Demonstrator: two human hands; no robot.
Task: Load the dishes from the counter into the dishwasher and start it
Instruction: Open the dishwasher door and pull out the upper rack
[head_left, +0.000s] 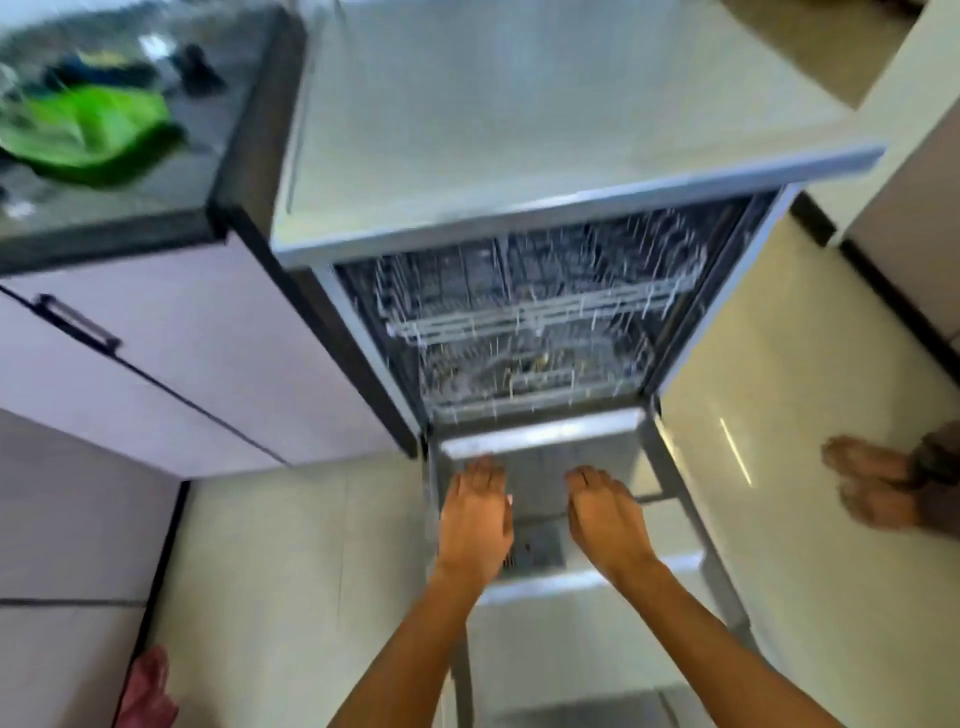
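A silver dishwasher (545, 145) stands open in the middle of the view. Its door (540, 447) hangs down toward me. Wire racks (535, 312) show inside the tub, blurred, and I cannot make out what lies in them. My left hand (475, 525) and my right hand (605, 519) reach out side by side over the inner face of the door, fingers straight and close to its surface, holding nothing. Whether the fingertips touch the door is unclear.
To the left is a dark counter (171, 208) with a green cloth (88, 135) and dark items, above pale cabinet doors (156, 364). Another person's bare feet (872, 483) stand on the tiled floor at right. A foot (148, 686) shows at bottom left.
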